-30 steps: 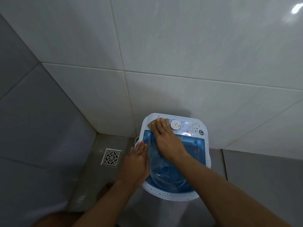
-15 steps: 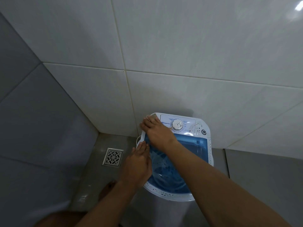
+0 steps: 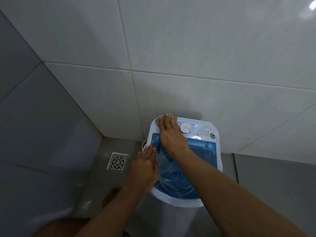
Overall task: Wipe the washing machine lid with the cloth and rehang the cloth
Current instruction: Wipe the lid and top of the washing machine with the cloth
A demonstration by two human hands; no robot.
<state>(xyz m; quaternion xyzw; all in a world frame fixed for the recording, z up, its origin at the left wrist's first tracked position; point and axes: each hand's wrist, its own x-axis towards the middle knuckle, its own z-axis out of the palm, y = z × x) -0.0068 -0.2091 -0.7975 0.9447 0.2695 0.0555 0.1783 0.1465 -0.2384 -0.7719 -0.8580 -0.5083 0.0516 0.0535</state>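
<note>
A small white washing machine (image 3: 219, 151) stands against the tiled wall, with a see-through blue lid (image 3: 201, 153) on top. My right hand (image 3: 171, 135) lies flat across the lid's back-left part, its fingertips on the white back-left corner of the top. A pale bit of cloth (image 3: 170, 116) shows under those fingertips; the hand hides the rest of it. My left hand (image 3: 143, 168) rests flat on the machine's left rim, fingers together, with nothing in it.
A white dial (image 3: 185, 128) and a small round button (image 3: 212, 135) sit on the control panel just right of my right hand. A square metal floor drain (image 3: 117, 161) lies to the left. My bare foot (image 3: 112, 194) is on the grey floor.
My right hand has slid with the cloth from beside the dial leftward and back to the far-left corner. My left hand has stayed on the left rim.
</note>
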